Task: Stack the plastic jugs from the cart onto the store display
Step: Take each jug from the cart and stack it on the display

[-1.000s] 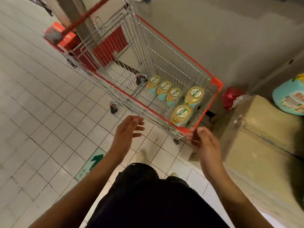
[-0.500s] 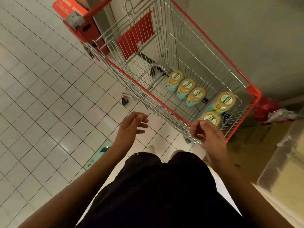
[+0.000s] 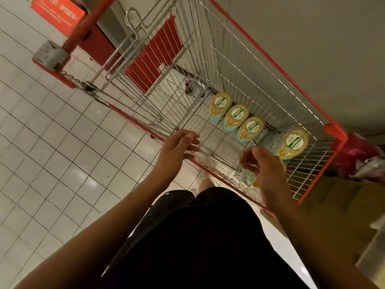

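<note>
I read the left hand (image 3: 179, 147) above the near rim of the wire cart (image 3: 335, 132), fingers loosely curled, holding nothing. The right hand (image 3: 264, 165) is likewise curled and empty, over the basket. It hides most of one plastic jug (image 3: 253, 183). Four more jugs (image 3: 292, 143) sit beyond its fingertips, with beige tops, teal bodies and green-white labels.

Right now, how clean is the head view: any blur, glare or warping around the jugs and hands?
Head view: dim, warm light; motion blur smears the cart rim and handle, and the jugs show unreadable labels. Same view: the wide lens bows the floor tiles, with a soft glare patch on them. The right hand hides most of the nearest jug.
</note>
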Available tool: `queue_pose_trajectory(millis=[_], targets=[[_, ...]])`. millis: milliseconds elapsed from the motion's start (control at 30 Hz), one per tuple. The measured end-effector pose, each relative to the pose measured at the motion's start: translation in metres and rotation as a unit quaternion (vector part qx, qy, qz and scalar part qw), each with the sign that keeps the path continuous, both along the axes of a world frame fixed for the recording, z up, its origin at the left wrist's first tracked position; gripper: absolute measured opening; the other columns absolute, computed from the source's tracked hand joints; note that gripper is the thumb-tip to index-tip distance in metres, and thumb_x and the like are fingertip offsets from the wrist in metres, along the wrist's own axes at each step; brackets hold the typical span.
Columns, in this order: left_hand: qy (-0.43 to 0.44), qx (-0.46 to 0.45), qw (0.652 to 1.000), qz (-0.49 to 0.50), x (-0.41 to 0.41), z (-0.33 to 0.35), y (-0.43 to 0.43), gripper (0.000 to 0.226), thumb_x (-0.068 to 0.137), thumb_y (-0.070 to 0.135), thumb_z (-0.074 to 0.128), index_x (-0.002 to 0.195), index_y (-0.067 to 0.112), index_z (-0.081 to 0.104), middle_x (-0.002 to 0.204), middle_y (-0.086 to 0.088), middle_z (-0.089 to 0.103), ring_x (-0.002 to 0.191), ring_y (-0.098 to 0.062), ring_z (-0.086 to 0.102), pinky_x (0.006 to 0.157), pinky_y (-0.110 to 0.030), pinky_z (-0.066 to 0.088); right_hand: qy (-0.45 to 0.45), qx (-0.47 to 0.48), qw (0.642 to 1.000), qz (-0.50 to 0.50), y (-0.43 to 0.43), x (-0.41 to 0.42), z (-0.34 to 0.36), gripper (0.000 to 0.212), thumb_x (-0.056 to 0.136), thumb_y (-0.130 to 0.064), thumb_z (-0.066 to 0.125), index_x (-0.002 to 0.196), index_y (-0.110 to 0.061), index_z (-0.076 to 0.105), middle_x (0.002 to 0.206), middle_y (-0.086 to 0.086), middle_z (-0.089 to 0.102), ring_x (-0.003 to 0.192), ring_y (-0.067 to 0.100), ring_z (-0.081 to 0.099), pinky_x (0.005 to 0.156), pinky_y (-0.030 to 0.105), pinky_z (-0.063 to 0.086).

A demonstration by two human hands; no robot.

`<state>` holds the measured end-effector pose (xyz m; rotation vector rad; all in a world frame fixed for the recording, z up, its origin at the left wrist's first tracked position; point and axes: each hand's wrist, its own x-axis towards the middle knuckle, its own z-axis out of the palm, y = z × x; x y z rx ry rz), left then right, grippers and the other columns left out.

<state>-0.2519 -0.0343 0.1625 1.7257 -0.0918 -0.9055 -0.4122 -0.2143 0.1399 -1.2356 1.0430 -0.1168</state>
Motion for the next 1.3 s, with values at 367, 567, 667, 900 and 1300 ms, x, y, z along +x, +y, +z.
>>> queue_pose_trajectory(millis=[367, 567, 667, 900, 1300], targets=[[0.101, 0.100, 0.987, -0.076, 0.114, -0.122, -0.132, 0.025, 0.108, 0.029, 0.048, 0.106, 0.017, 0.071, 0.105, -0.007, 0.074, 0.099, -0.026, 0.071, 0.084, -0.041, 0.057, 0.027, -0.015, 0.998, 0.059, -0.105, 0.157, -0.099, 0.026, 0.110, -0.015, 0.049, 0.099, -0.005, 0.070, 0.092, 0.007, 0.072, 0.079, 0.002, 0.068, 0.075, 0.015, 0.055], [0.206, 0.170, 0.960, -0.084, 0.157, -0.265, -0.188, 0.030, 0.108, 0.027, 0.049, 0.116, 0.005, 0.067, 0.113, -0.018, 0.069, 0.095, -0.026, 0.065, 0.083, -0.036, 0.053, 0.140, -0.023, 0.986, 0.084, -0.148, 0.223, -0.222, 0.024, 0.107, -0.022, 0.054, 0.108, -0.002, 0.067, 0.102, 0.017, 0.070, 0.087, 0.018, 0.062, 0.077, 0.034, 0.050], [0.258, 0.212, 0.940, -0.064, 0.174, -0.341, -0.205, 0.030, 0.108, 0.020, 0.049, 0.123, 0.000, 0.066, 0.112, -0.015, 0.067, 0.093, -0.024, 0.063, 0.079, -0.033, 0.053, 0.195, -0.069, 0.972, 0.113, -0.167, 0.246, -0.290, 0.020, 0.104, -0.022, 0.052, 0.099, -0.008, 0.065, 0.083, 0.003, 0.060, 0.073, 0.015, 0.055, 0.063, 0.027, 0.038], [0.338, 0.231, 0.911, 0.044, 0.189, -0.497, -0.214, 0.039, 0.111, 0.031, 0.043, 0.136, 0.003, 0.056, 0.129, -0.019, 0.066, 0.108, -0.033, 0.067, 0.087, -0.043, 0.059, 0.327, -0.217, 0.881, 0.264, -0.208, 0.279, -0.420, 0.034, 0.107, -0.025, 0.047, 0.118, 0.001, 0.066, 0.122, 0.022, 0.066, 0.113, 0.037, 0.062, 0.091, 0.039, 0.050], [0.461, 0.064, 0.860, 0.209, 0.199, -0.608, -0.244, 0.035, 0.101, 0.047, 0.051, 0.120, 0.021, 0.066, 0.125, -0.018, 0.065, 0.114, -0.038, 0.063, 0.093, -0.055, 0.058, 0.303, -0.135, 0.905, 0.267, -0.235, 0.315, -0.493, 0.060, 0.084, -0.077, 0.067, 0.107, -0.022, 0.071, 0.083, -0.002, 0.066, 0.066, 0.011, 0.062, 0.050, 0.021, 0.040]])
